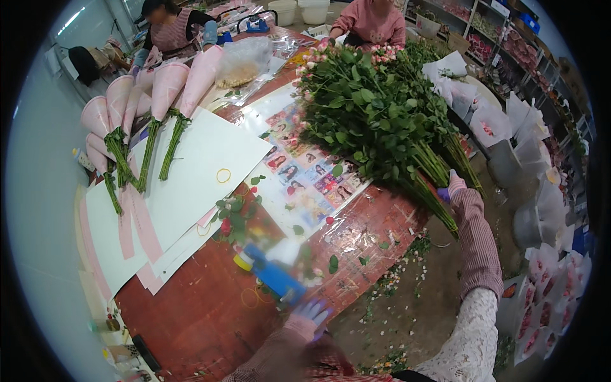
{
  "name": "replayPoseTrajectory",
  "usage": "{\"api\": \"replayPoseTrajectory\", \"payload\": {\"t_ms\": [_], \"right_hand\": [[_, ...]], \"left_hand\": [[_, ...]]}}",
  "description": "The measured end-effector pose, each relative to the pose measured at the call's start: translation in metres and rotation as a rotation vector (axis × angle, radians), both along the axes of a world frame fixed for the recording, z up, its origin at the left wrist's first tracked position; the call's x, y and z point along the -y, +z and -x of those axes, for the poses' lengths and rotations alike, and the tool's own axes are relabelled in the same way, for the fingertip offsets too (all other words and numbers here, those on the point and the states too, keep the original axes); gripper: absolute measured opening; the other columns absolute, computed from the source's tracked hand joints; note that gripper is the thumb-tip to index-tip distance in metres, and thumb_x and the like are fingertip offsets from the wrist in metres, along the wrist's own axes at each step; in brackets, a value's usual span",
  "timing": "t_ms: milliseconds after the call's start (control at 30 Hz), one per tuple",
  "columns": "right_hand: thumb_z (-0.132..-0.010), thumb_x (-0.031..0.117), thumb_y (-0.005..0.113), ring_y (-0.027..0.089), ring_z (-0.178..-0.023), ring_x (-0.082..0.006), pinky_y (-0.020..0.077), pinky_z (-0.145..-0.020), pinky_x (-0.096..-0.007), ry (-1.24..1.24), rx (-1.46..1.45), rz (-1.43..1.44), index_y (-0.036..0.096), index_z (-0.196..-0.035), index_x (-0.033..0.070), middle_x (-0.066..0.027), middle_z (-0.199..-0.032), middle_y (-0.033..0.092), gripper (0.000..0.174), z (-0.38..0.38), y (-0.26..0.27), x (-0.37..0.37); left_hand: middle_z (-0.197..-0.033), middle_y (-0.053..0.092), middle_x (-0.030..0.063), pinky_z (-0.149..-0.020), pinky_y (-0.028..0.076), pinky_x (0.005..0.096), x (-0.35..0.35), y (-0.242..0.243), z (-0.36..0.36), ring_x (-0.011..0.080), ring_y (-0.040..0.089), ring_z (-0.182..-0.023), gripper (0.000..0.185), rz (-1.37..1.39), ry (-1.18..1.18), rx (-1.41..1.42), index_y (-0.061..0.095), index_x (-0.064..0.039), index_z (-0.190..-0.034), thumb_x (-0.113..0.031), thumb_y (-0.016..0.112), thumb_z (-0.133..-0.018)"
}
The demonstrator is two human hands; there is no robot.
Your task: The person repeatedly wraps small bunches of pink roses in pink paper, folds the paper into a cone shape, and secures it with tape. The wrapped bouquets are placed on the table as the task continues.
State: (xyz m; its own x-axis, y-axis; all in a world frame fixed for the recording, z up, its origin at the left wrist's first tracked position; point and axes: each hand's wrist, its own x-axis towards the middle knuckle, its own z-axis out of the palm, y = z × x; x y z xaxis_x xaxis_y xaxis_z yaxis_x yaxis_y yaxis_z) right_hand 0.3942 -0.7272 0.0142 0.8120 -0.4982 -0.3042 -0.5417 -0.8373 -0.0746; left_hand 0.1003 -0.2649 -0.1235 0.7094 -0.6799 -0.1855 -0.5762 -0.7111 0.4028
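My gloved right hand (456, 184) grips the lower stems of a large bunch of pink-and-white roses (377, 105) at the right edge of the table. The leafy stems point toward me, and the blooms lie at the far end. My left hand (310, 315), in a pale purple glove, is over the table's near edge with its fingers apart and nothing in them. Just beyond its fingertips is a blurred blue tape dispenser (277, 277) with a yellow roll. A white object (284, 250) beside it is too blurred to name.
Pink paper-wrapped bouquets (169, 86) lie at the left on white sheets (210, 143). Loose leaves and a red rose head (225, 226) are scattered mid-table. Two people work across the red table (191, 291). Wrapped flowers in buckets (506, 162) line the right side.
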Motion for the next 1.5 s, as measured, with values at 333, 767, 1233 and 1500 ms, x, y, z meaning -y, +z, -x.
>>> {"api": "replayPoseTrajectory", "payload": {"t_ms": [333,767,1233,1500], "right_hand": [[-0.071,0.007,0.065,0.062,-0.089,-0.0138,0.0501,-0.08,-0.0282,0.269,0.666,-0.689,0.05,-0.132,0.001,-0.0113,-0.103,0.067,0.063,0.205,0.076,-0.128],[-0.073,0.018,0.078,0.061,-0.098,-0.0238,0.0499,-0.086,-0.0348,0.069,0.143,-0.406,0.047,-0.13,0.003,-0.0142,-0.107,0.064,0.067,0.546,0.051,-0.277],[-0.083,0.022,0.063,0.065,-0.09,-0.0374,0.0512,-0.076,-0.0449,0.108,0.483,-0.043,0.066,-0.096,0.004,-0.0222,-0.092,0.066,0.022,0.493,0.235,-0.37],[-0.082,0.019,0.064,0.063,-0.073,-0.0237,0.0517,-0.068,-0.039,0.198,0.581,-0.098,0.069,-0.08,0.008,-0.0091,-0.078,0.066,0.013,0.444,0.158,-0.349]], "left_hand": [[-0.136,0.046,0.0156,-0.105,0.036,0.043,0.019,0.066,-0.031,0.0301,0.041,-0.129,0.062,1.031,0.391,-0.506,0.045,-0.009,-0.135,-0.041,0.064,-0.085],[-0.139,0.047,0.0105,-0.104,0.041,0.0413,0.048,0.161,0.038,0.0226,0.046,-0.125,0.075,1.522,-0.014,-0.95,0.038,-0.009,-0.141,-0.038,0.073,-0.082],[-0.132,0.052,0.0112,-0.1,0.043,0.0396,0.026,0.109,0.147,0.0235,0.051,-0.118,0.063,1.088,-0.135,-1.156,0.044,-0.008,-0.137,-0.038,0.067,-0.086],[-0.128,0.055,0.0116,-0.098,0.045,0.0386,0.003,0.076,0.151,0.0241,0.054,-0.113,0.057,0.947,-0.113,-1.195,0.048,-0.007,-0.134,-0.037,0.064,-0.088]]}}
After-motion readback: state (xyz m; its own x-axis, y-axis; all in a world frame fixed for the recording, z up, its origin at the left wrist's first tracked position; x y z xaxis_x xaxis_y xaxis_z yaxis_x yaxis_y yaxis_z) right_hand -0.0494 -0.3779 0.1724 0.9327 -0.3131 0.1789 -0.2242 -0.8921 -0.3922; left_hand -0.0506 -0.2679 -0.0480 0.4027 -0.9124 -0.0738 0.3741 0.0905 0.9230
